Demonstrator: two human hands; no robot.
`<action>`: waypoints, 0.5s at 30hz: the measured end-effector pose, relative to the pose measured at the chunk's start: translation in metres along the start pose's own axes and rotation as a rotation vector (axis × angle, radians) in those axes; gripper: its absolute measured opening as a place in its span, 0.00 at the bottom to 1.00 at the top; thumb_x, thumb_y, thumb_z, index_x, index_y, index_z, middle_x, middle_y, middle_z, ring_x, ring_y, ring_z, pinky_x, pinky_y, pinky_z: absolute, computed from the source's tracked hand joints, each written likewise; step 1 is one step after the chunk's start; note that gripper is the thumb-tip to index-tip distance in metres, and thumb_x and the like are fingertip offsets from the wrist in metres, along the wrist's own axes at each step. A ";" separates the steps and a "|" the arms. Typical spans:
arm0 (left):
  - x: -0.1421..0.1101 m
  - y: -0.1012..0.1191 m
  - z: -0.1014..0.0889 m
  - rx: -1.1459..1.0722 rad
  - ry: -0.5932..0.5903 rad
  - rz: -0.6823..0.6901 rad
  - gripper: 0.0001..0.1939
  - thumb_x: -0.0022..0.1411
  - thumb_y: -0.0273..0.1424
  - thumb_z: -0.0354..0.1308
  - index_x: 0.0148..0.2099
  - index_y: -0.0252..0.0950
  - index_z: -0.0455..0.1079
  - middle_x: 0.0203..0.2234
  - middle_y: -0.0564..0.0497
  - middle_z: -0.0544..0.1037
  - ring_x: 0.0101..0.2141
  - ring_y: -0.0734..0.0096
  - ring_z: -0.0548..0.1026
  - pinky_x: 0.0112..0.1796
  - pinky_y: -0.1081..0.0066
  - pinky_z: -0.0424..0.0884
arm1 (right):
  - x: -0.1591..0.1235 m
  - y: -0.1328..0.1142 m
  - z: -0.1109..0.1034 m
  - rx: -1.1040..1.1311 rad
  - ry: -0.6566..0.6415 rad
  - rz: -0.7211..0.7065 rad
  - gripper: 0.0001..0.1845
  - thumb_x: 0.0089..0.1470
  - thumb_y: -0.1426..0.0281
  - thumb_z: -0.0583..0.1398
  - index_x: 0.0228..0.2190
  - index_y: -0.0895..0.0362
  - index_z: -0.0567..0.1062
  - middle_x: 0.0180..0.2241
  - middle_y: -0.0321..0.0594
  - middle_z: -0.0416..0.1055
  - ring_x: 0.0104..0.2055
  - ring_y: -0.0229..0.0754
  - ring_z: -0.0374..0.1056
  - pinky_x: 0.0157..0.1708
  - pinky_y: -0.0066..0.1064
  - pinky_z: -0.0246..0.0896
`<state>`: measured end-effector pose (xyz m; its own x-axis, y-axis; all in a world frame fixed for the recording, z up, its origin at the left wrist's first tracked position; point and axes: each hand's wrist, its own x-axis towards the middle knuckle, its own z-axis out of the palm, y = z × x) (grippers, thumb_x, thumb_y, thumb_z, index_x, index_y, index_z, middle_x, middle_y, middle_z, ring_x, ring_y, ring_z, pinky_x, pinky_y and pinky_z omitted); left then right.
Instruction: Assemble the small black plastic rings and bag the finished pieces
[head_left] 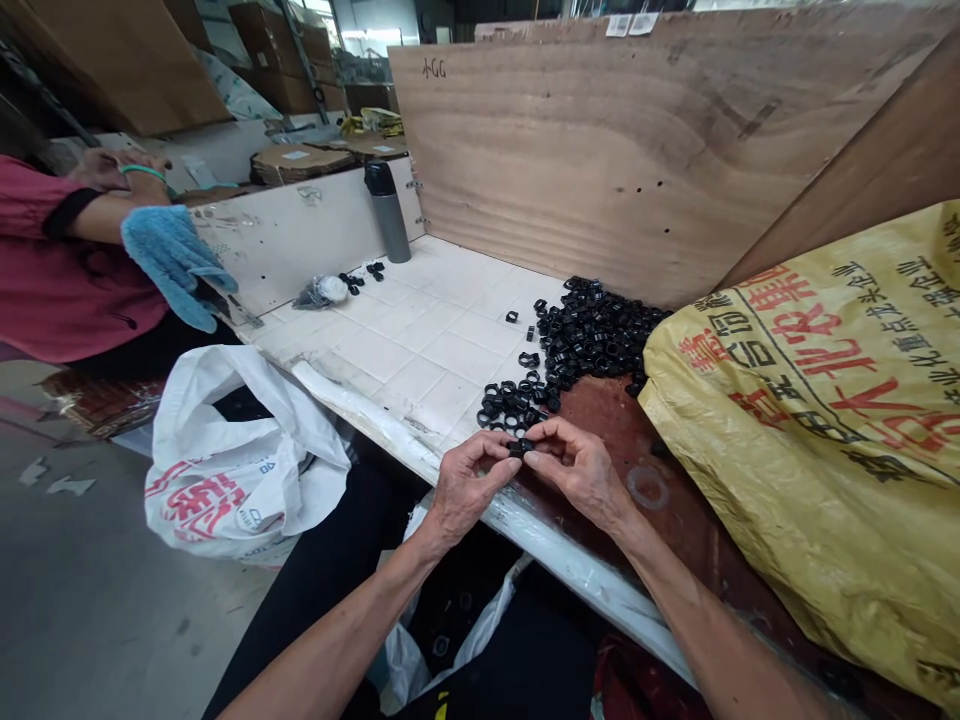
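Between my two hands, just over the table's front edge, is a small black ring-shaped plastic part (520, 447). My left hand (469, 475) pinches its left side between thumb and fingertips. From the other side, my right hand (576, 465) grips it the same way. Right behind my fingers lies a loose cluster of similar black parts (514, 402). It runs into a large heap of black parts (592, 335) against the wooden board. The finer shape of the held part is partly covered by my fingers.
A yellow printed sack (817, 420) lies on the right. A grey bottle (390, 215) and a small clear bag (321, 292) stand at the back left of the white table (427, 350). White plastic bag (240, 460) hangs at left. Another person (67, 260) is beyond it.
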<state>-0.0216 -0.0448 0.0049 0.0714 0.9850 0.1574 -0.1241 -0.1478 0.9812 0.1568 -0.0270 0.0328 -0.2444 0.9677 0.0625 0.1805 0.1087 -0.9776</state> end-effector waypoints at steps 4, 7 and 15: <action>0.000 -0.001 0.000 -0.118 0.004 -0.071 0.06 0.57 0.30 0.66 0.36 0.35 0.72 0.43 0.46 0.78 0.44 0.65 0.77 0.49 0.64 0.73 | 0.000 -0.001 -0.001 -0.132 0.027 -0.114 0.07 0.54 0.68 0.63 0.37 0.55 0.76 0.37 0.40 0.76 0.37 0.43 0.72 0.38 0.33 0.68; 0.001 -0.002 0.000 -0.162 0.016 -0.090 0.17 0.55 0.29 0.68 0.46 0.37 0.71 0.41 0.48 0.79 0.42 0.67 0.78 0.47 0.65 0.74 | -0.001 -0.002 0.000 -0.182 0.037 -0.125 0.08 0.56 0.68 0.63 0.39 0.54 0.76 0.34 0.38 0.75 0.35 0.42 0.72 0.36 0.32 0.68; 0.000 -0.007 -0.001 -0.122 -0.026 -0.126 0.14 0.57 0.32 0.67 0.46 0.36 0.73 0.43 0.45 0.80 0.44 0.62 0.79 0.49 0.61 0.75 | -0.002 -0.001 0.004 -0.276 0.079 -0.216 0.06 0.56 0.72 0.62 0.38 0.54 0.75 0.34 0.36 0.75 0.35 0.41 0.71 0.37 0.31 0.66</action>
<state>-0.0214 -0.0437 -0.0021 0.1189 0.9922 0.0388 -0.2321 -0.0102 0.9726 0.1536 -0.0302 0.0334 -0.2321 0.9292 0.2877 0.3859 0.3594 -0.8496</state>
